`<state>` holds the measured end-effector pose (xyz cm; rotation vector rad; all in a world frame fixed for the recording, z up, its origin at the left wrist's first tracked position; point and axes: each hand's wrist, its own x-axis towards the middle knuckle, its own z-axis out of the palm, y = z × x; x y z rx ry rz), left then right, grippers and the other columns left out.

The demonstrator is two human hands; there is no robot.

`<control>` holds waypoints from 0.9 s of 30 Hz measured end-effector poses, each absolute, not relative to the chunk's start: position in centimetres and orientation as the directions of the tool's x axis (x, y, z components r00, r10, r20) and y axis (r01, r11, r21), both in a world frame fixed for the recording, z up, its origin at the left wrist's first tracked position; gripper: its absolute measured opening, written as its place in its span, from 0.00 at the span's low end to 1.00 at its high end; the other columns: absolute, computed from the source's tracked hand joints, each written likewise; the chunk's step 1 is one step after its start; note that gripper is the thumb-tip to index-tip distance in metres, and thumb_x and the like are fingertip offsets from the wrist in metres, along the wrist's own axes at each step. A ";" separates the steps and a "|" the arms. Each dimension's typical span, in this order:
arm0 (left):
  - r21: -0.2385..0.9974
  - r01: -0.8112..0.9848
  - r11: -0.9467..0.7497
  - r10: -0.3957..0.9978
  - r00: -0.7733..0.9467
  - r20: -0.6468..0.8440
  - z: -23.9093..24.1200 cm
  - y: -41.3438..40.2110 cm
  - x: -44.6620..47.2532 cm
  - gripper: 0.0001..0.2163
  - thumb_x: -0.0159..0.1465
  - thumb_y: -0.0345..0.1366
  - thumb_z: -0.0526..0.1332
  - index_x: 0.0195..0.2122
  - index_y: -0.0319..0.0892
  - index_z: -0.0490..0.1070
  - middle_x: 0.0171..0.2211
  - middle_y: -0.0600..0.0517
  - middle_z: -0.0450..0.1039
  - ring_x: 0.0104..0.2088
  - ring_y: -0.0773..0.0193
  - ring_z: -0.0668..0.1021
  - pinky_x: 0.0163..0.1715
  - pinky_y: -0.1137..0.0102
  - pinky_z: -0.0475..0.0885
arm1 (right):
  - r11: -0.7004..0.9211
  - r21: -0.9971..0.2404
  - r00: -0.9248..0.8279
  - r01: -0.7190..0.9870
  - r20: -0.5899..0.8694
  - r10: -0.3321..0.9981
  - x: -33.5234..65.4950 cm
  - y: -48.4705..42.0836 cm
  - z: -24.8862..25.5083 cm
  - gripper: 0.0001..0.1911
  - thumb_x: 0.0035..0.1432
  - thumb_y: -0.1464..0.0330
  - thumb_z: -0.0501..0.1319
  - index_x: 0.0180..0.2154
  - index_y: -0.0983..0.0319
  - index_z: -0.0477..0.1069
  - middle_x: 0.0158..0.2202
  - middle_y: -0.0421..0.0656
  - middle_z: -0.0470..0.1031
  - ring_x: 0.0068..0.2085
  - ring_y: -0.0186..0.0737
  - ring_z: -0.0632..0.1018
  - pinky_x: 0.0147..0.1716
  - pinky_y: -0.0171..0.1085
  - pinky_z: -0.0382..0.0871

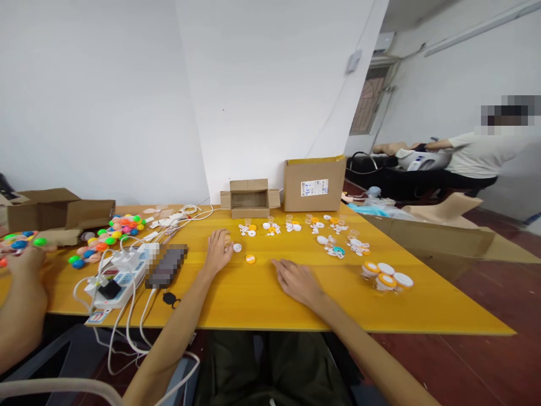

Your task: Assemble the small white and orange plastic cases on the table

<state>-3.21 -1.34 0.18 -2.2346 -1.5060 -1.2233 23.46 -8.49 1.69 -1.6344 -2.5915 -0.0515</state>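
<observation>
My left hand (218, 252) rests on the yellow table (262, 304) with fingers curled around a small clear vial (227, 242). A white cap (237, 247) and an orange cap (250, 259) lie just right of it. My right hand (296, 280) lies flat on the table, fingers stretched out, holding nothing. Beyond the hands stand rows of small vials with white and orange caps (270, 228). Several capped vials (386, 276) are grouped to the right of my right hand.
Two cardboard boxes (250, 198) (314, 184) stand at the table's back edge. A power strip with white cables (122, 270) and colourful balls (107, 237) lie at the left, where another person's arm (19, 304) reaches in. A second person sits at the far right (477, 160).
</observation>
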 end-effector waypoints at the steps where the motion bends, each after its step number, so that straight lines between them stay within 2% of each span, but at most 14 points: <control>1: 0.268 0.842 -0.468 0.688 0.157 0.709 0.2 -1.4 -3.2 0.14 0.62 0.31 0.57 0.50 0.45 0.68 0.47 0.44 0.73 0.50 0.50 0.73 0.50 0.57 0.69 | 0.434 -0.010 -0.433 0.901 0.074 0.899 23.1 -8.4 1.9 0.25 0.66 0.73 0.49 0.62 0.59 0.66 0.55 0.51 0.76 0.53 0.45 0.77 0.45 0.37 0.71; 11: 0.155 0.853 -0.499 0.681 0.274 0.679 -0.3 -1.4 -2.9 0.16 0.60 0.32 0.60 0.50 0.46 0.68 0.47 0.44 0.74 0.53 0.48 0.71 0.51 0.55 0.67 | 0.421 -0.018 -0.418 0.907 0.086 0.904 21.0 -5.7 2.4 0.26 0.66 0.71 0.50 0.64 0.57 0.61 0.57 0.51 0.73 0.53 0.46 0.77 0.45 0.39 0.70; 17: 0.127 0.854 -0.504 0.691 0.310 0.653 -0.5 -1.5 -2.7 0.15 0.59 0.33 0.60 0.48 0.48 0.70 0.50 0.43 0.72 0.55 0.47 0.70 0.52 0.54 0.66 | 0.339 0.012 -0.338 0.941 0.079 0.938 21.7 -4.1 3.2 0.23 0.67 0.72 0.48 0.61 0.59 0.65 0.54 0.52 0.74 0.50 0.46 0.78 0.42 0.38 0.70; 27: 0.059 0.887 -0.459 0.705 0.323 0.632 -0.9 -1.3 -2.6 0.04 0.60 0.37 0.61 0.36 0.46 0.73 0.61 0.42 0.66 0.63 0.42 0.64 0.58 0.46 0.62 | 0.216 0.019 -0.217 0.976 0.113 0.970 24.9 -3.8 2.8 0.23 0.66 0.73 0.47 0.59 0.60 0.67 0.54 0.52 0.75 0.51 0.46 0.78 0.43 0.37 0.71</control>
